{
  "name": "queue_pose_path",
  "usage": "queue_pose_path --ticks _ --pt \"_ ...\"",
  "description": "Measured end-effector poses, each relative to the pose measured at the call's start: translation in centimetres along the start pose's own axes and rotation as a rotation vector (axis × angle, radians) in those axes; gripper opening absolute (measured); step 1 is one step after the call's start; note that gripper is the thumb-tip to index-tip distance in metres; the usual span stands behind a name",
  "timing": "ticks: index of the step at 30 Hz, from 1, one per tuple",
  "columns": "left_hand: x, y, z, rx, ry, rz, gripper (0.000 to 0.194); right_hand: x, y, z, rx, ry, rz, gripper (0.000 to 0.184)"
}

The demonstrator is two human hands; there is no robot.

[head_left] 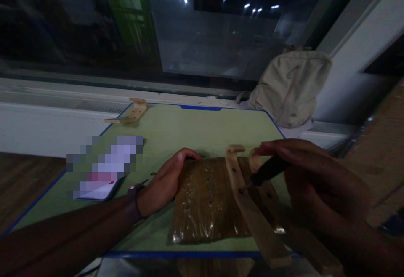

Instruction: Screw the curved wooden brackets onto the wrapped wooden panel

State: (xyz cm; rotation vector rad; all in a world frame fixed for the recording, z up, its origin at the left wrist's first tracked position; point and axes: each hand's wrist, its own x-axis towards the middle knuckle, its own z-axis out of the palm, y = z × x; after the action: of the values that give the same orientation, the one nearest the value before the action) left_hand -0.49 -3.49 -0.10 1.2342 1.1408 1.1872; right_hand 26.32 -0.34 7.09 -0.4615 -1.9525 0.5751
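Note:
A brown board wrapped in clear plastic (205,201) lies on a green mat with a blue border (176,129). My left hand (164,180) rests against the board's left edge, fingers curled over its corner. My right hand (315,180) grips a dark-handled tool (268,169), its tip touching a pale wooden strip (249,209) that lies across the board. A second wooden strip (268,193) lies beside it, partly hidden under my right hand.
Another pale wooden piece (132,113) lies at the mat's far left corner. A blurred-out card or booklet (104,167) sits on the mat's left side. A beige cloth bag (290,87) leans against the window at the back right. A dark window runs along the back.

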Motion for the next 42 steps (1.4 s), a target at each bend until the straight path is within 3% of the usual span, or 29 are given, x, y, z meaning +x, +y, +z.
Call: queue_pose_path --ticks 3,9,13,17,22,28,31,34,38,42 --pt "0.0 -0.1 -0.2 0.067 0.023 0.002 0.057 0.0 0.0 0.8 0.105 -0.016 -0.019 0.037" --pt "0.0 -0.2 -0.6 0.105 0.056 -0.038 0.055 0.7 0.9 0.6 0.152 0.083 -0.045 0.038" --pt "0.0 -0.3 -0.7 0.139 0.063 -0.036 0.056 0.5 0.4 0.5 0.134 -0.003 -0.102 0.035" --pt "0.0 -0.4 -0.7 0.151 0.056 -0.014 0.056 0.0 -0.5 0.5 0.240 -0.091 -0.032 0.037" --pt "-0.1 -0.8 -0.9 0.164 0.050 -0.012 0.057 0.1 -0.6 -0.1 -0.013 0.057 -0.098 0.047" --pt "-0.1 -1.0 -1.1 0.170 0.046 -0.010 0.052 0.6 -0.4 0.1 -0.009 -0.153 -0.178 0.035" --pt "-0.1 -0.9 -1.0 0.164 0.046 0.000 0.052 0.3 -0.1 0.6 0.070 -0.057 -0.051 0.038" --pt "0.0 -0.8 -0.9 0.152 0.047 -0.011 0.054 0.2 0.3 0.5 0.058 0.072 -0.057 0.047" --pt "0.1 -1.0 -1.0 0.135 0.047 -0.013 0.054 0.8 0.2 0.0 -0.041 -0.121 -0.161 0.040" --pt "0.0 -1.0 -1.1 0.150 0.016 -0.022 0.053 1.0 -0.4 0.0 0.013 -0.254 -0.102 0.043"
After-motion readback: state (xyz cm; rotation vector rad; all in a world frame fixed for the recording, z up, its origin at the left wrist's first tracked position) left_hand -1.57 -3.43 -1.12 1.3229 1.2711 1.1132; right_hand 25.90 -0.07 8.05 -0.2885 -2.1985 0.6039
